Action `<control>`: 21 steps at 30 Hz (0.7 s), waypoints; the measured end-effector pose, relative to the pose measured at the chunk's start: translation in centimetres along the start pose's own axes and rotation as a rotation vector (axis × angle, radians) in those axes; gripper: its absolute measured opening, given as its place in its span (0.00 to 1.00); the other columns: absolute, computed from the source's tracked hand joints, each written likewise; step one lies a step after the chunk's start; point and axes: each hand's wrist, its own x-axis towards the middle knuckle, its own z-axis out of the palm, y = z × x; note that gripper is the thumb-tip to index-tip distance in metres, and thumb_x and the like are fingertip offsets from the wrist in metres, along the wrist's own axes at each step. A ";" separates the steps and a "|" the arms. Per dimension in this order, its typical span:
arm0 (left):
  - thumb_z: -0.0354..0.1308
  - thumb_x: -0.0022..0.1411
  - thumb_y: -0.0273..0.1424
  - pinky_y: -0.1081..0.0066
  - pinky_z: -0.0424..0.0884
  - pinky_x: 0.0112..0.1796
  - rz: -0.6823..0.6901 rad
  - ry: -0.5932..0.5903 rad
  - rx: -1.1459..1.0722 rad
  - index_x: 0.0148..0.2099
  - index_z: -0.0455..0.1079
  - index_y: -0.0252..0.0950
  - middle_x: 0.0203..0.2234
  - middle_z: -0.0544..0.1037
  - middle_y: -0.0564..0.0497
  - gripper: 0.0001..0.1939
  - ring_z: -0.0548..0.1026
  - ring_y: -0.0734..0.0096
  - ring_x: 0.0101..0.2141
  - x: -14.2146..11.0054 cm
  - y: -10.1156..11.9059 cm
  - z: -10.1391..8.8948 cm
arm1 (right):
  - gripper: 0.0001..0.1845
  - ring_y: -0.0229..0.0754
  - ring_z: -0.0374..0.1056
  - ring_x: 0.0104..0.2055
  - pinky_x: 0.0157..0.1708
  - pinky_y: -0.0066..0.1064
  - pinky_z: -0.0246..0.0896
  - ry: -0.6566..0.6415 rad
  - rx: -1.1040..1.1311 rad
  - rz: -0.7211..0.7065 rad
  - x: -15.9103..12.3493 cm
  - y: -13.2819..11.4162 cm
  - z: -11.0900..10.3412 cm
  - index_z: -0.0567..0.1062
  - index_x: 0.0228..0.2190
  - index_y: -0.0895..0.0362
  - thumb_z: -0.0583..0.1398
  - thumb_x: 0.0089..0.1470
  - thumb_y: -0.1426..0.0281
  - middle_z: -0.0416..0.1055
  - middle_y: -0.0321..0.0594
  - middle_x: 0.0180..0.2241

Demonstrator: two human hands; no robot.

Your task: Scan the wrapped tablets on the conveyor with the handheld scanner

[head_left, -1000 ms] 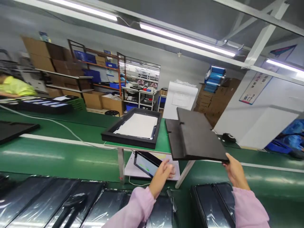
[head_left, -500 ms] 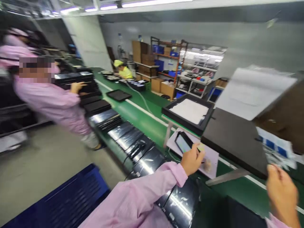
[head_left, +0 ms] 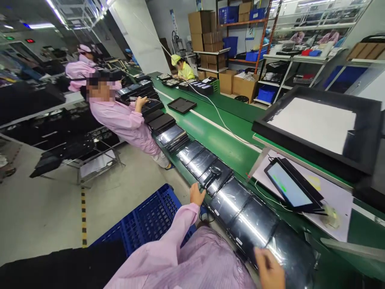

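Note:
A row of glossy black panels in clear wrap (head_left: 240, 208) lies along the near edge of the green conveyor (head_left: 222, 140). My left hand (head_left: 196, 194) reaches out in a pink sleeve, fingers apart, its tips at the edge of one panel. Just beyond it a small black handheld device (head_left: 215, 171) with a cable rests on the panels. My right hand (head_left: 268, 269) is low at the bottom, fingers loose, over the nearest panel and holding nothing. A tablet with a lit screen (head_left: 289, 186) lies on a white sheet (head_left: 337, 196).
A black frame holding a white sheet (head_left: 319, 124) sits on a raised shelf at right. A blue plastic pallet (head_left: 147, 216) lies on the floor below my arm. A co-worker in pink (head_left: 123, 118) stands at the line to the left; another in yellow (head_left: 184, 70) sits farther back.
The view has swung left and down. My right hand no longer holds the black board. My left hand has left the tablet and moved to the wrapped panels.

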 end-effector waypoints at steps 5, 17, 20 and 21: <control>0.66 0.57 0.34 0.55 0.63 0.59 0.067 -0.274 0.001 0.59 0.69 0.33 0.54 0.76 0.37 0.28 0.71 0.47 0.58 6.5 -1.0 1.6 | 0.28 0.45 0.62 0.26 0.28 0.33 0.59 -0.275 -0.048 -0.047 3.0 -2.6 13.3 0.74 0.22 0.52 0.64 0.51 0.40 0.64 0.35 0.22; 0.63 0.61 0.40 0.58 0.72 0.47 0.432 -0.689 -0.213 0.54 0.70 0.34 0.45 0.78 0.41 0.22 0.76 0.53 0.46 3.0 -0.9 -2.6 | 0.31 0.52 0.73 0.52 0.53 0.39 0.69 -0.125 0.262 0.224 10.9 -5.1 29.5 0.78 0.45 0.54 0.72 0.45 0.49 0.78 0.44 0.50; 0.67 0.57 0.45 0.53 0.71 0.53 0.735 -0.855 -0.173 0.64 0.64 0.30 0.53 0.75 0.33 0.38 0.75 0.47 0.51 3.7 -1.0 -3.7 | 0.28 0.56 0.73 0.54 0.58 0.43 0.64 -0.069 0.168 0.217 11.4 -5.6 30.5 0.81 0.43 0.57 0.69 0.48 0.48 0.80 0.47 0.48; 0.68 0.56 0.47 0.53 0.71 0.54 0.815 -0.901 -0.159 0.66 0.62 0.30 0.57 0.73 0.31 0.42 0.74 0.45 0.53 4.4 -1.2 -4.0 | 0.28 0.56 0.74 0.51 0.56 0.44 0.65 -0.037 0.126 0.222 11.5 -5.7 30.4 0.82 0.41 0.58 0.69 0.48 0.47 0.81 0.48 0.45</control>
